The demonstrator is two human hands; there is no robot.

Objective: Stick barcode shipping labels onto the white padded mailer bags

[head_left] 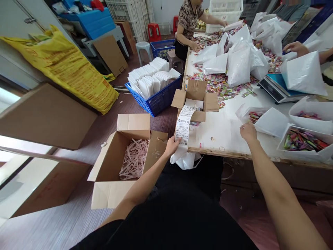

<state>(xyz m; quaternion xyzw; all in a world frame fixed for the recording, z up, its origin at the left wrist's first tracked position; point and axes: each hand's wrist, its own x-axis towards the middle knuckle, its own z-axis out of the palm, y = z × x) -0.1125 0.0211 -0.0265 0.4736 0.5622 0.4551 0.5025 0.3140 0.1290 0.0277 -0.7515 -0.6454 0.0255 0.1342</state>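
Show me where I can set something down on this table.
The widest bare patch of tabletop lies between the small open carton and the right hand. A narrower strip separates the weighing scale from the open bag below. Crowded: the far end, with packets and white bags; the near right, with packet-filled bags.

Bright light, soft shadows, wide-angle stretching toward edges

the labels point(183, 122) are smooth paper, the bags point(238, 65) glossy plastic, the box point(110, 158) matt cardboard, the basket point(162, 99) plastic, the sack point(70, 73) creased plastic; the table point(213, 133) has rough wooden edging.
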